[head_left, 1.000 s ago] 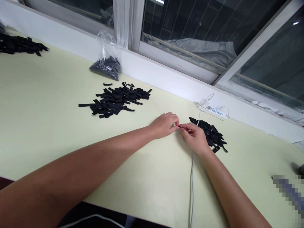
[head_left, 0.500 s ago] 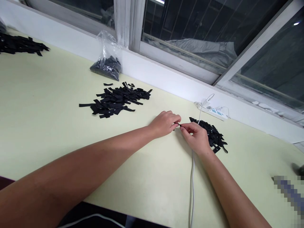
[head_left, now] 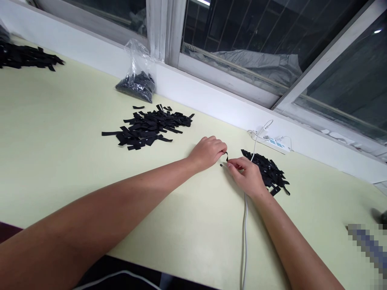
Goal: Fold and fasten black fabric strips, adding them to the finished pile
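Note:
A short black fabric strip spans the small gap between my two hands. My left hand has its fingers closed on the upper end of it. The lower end is pinched between thumb and fingers of my right hand. On the table just below the strip lies a tiny black ring-like piece. Beyond my right hand, partly covered by it, spreads a pile of black strips. A larger pile of similar strips lies to the left of my left hand.
A clear plastic bag of dark pieces stands against the low wall. More black strips lie at the far left. A white power strip sits by the wall, and a white cable runs across the pale table.
My left hand has moved slightly up and left, and my right hand a little down. The strip between them shows more of its length, and the tiny ring-like piece is now uncovered.

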Demonstrator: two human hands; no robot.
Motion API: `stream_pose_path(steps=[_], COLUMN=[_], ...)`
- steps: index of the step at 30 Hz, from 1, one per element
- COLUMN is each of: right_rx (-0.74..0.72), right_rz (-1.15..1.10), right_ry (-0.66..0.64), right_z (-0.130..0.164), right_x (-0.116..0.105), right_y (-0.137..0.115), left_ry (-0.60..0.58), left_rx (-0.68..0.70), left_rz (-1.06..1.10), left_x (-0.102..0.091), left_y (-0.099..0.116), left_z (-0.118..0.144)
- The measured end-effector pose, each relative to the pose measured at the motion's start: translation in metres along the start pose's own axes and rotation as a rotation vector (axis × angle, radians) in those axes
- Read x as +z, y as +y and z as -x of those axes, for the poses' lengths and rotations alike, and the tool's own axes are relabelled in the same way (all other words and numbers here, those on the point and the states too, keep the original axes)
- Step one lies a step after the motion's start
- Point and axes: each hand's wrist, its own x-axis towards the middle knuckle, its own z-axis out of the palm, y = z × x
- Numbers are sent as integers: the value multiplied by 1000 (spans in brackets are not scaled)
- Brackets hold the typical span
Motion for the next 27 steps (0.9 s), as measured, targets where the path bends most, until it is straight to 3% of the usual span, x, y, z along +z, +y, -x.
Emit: stream_pose_path(steps=[6,17,27], right_rx=[5,165,91], right_rz=[33,72,93], right_ry=[-84,-201,-228], right_z=[-2,-3,1], right_x=[15,4,2], right_y=[-2,-10,-10], left_ry=[64,17,17], left_rx=[-127,-48,-26], left_rz=[50,28,34], left_x=[2,3,4], left_y=[-3,-2,-3], left_z=[-1,1,1])
